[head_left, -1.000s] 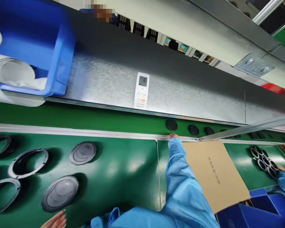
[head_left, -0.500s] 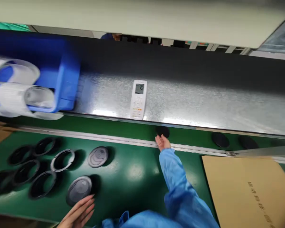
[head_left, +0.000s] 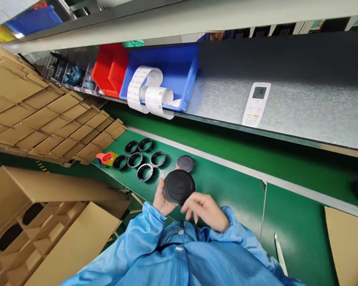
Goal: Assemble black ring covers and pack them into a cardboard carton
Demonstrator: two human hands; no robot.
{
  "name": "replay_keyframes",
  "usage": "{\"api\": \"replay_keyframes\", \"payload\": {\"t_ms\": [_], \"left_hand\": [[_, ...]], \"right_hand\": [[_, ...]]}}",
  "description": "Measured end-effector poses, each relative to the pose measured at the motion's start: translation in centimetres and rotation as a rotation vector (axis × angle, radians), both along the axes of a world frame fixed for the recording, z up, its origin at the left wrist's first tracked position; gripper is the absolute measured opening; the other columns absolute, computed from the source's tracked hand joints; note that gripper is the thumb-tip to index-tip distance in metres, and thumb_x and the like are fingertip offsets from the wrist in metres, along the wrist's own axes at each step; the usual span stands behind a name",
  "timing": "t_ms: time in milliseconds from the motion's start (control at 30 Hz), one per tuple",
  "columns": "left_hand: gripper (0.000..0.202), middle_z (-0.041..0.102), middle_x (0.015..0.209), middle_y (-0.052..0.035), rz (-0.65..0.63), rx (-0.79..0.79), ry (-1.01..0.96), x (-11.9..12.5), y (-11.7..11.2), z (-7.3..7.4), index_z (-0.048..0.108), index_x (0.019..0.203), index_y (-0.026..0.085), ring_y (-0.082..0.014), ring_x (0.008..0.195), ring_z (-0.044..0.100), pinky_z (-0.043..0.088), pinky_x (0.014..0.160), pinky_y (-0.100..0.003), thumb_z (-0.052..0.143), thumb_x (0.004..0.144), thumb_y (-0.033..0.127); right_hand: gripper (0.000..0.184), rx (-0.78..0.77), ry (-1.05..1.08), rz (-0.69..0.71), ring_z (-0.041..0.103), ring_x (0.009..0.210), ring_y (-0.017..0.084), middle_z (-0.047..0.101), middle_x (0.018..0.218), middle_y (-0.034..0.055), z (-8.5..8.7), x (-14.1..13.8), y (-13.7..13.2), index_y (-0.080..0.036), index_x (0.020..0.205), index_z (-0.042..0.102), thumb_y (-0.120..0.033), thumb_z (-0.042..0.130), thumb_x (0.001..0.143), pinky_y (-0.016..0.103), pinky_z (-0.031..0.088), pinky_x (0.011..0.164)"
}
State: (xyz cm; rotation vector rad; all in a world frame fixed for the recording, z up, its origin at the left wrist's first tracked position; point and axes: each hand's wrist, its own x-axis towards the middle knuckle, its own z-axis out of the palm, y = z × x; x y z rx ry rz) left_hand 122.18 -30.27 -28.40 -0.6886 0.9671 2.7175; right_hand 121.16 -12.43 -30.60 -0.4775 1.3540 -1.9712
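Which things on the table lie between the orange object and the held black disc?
In the head view, six rings lie between the orange object and the black disc.

Round black disc (head_left: 179, 187), dark matte face, with concentric circular ridges and a small squarish mark at centre. Marked face toward the camera; disc held at its edge in the left hand (head_left: 162, 201), raised off the bench (head_left: 235, 194).
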Motion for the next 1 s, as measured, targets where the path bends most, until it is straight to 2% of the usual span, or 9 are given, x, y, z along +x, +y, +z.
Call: {"api": "replay_keyframes", "payload": {"t_ms": [33,100,167,333,567,700,833,900,1000], "left_hand": [[0.071,0.058,0.142,-0.0111,-0.002,0.014,0.004,0.5,-0.2,0.2,0.041,0.151,0.022,-0.0324,0.142,0.041,0.032,0.119,-0.051,0.054,0.092,0.06],[0.07,0.057,0.142,-0.0118,-0.02,0.042,0.01,1.4,-0.6,0.7,0.042,0.149,0.022,-0.0335,0.141,0.041,0.031,0.118,-0.053,0.053,0.092,0.061],[0.071,0.057,0.143,-0.0119,-0.046,0.072,0.032,2.3,-0.9,1.1,0.041,0.15,0.026,-0.0356,0.139,0.043,0.031,0.116,-0.058,0.055,0.091,0.062],[0.08,0.055,0.143,-0.0122,-0.1,0.134,0.095,4.0,-2.0,1.8,0.035,0.152,0.033,-0.0402,0.132,0.05,0.033,0.111,-0.066,0.068,0.084,0.058],[0.075,0.056,0.141,-0.0152,-0.059,0.17,0.066,4.8,-4.2,2.5,0.034,0.153,0.033,-0.0423,0.126,0.054,0.036,0.104,-0.072,0.056,0.089,0.065],[0.073,0.062,0.131,-0.0156,-0.044,0.196,0.054,4.8,-5.7,2.3,0.037,0.152,0.032,-0.0404,0.113,0.062,0.039,0.098,-0.074,0.051,0.09,0.067],[0.071,0.062,0.131,-0.017,0.0,0.232,0.045,4.6,-7.1,2.1,0.038,0.152,0.03,-0.0407,0.116,0.061,0.04,0.098,-0.073,0.046,0.092,0.067],[0.072,0.061,0.134,-0.0174,0.008,0.251,0.02,4.4,-7.8,1.9,0.038,0.152,0.03,-0.0413,0.118,0.06,0.041,0.097,-0.072,0.047,0.092,0.068],[0.068,0.064,0.131,-0.0154,0.074,0.256,-0.026,4.0,-9.2,1.2,0.042,0.15,0.026,-0.0367,0.116,0.062,0.046,0.1,-0.063,0.049,0.093,0.063]], "right_hand": [[0.042,0.113,0.19,-0.189,0.066,0.084,0.018,0.069,0.097,0.0096,0.5,-0.5,0.3,-0.02,0.1,0.073,-0.055,0.051,0.097,0.034,0.057,0.074],[0.037,0.313,0.529,-0.435,0.054,0.117,0.024,0.06,0.125,0.0102,0.8,-1.4,0.0,-0.028,0.114,0.074,-0.048,0.046,0.1,0.047,0.045,0.105],[0.038,0.428,0.745,-0.442,0.038,0.133,0.028,0.05,0.14,0.0079,0.4,-1.7,-1.1,-0.032,0.117,0.073,-0.047,0.043,0.101,0.053,0.03,0.117],[0.056,0.414,0.833,-0.321,0.033,0.133,0.027,0.051,0.137,0.0091,-0.6,-1.2,-4.1,-0.026,0.11,0.076,-0.053,0.027,0.103,0.051,0.03,0.117],[0.06,0.306,0.669,-0.283,0.044,0.131,0.024,0.052,0.139,0.0078,1.6,-1.5,-5.7,-0.027,0.116,0.073,-0.056,0.022,0.104,0.047,0.034,0.116],[0.062,0.289,0.567,-0.285,0.047,0.13,0.023,0.055,0.136,0.0079,1.9,-1.5,-6.8,-0.026,0.113,0.074,-0.058,0.022,0.103,0.044,0.036,0.115],[0.063,0.325,0.555,-0.261,0.047,0.131,0.023,0.056,0.135,0.0073,1.5,-1.5,-8.2,-0.026,0.114,0.074,-0.058,0.021,0.103,0.044,0.036,0.116],[0.06,0.347,0.568,-0.259,0.047,0.131,0.022,0.055,0.137,0.0072,1.2,-1.5,-9.1,-0.027,0.123,0.07,-0.053,0.019,0.105,0.044,0.037,0.116],[0.054,0.431,0.774,-0.238,0.04,0.138,0.026,0.047,0.147,0.0091,0.6,-1.0,-10.8,-0.027,0.138,0.059,-0.052,0.026,0.104,0.05,0.034,0.118]]}}
